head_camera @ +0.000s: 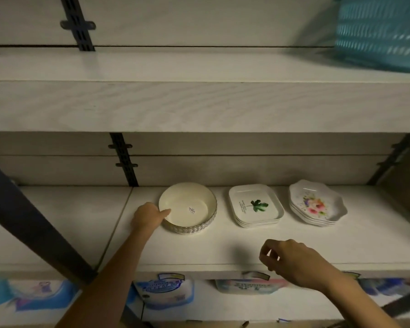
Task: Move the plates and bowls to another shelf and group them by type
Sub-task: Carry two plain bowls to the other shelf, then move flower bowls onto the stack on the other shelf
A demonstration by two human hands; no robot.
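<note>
Three stacks stand in a row on the white lower shelf (223, 247). At the left is a stack of round cream bowls (187, 207) with a small label inside the top one. In the middle sits a stack of square plates (256, 205) with a green leaf print. At the right is a stack of scalloped flowered plates (317, 205). My left hand (147, 216) grips the left rim of the top bowl, thumb over the edge. My right hand (291, 259) hovers above the shelf's front edge, fingers loosely curled, holding nothing.
The white upper shelf (199, 67) carries a teal plastic basket (381, 31) at the far right. Dark metal uprights (123, 159) run up the back wall, and a dark diagonal brace (33, 221) crosses at the left. Packaged goods (166, 292) lie below the lower shelf.
</note>
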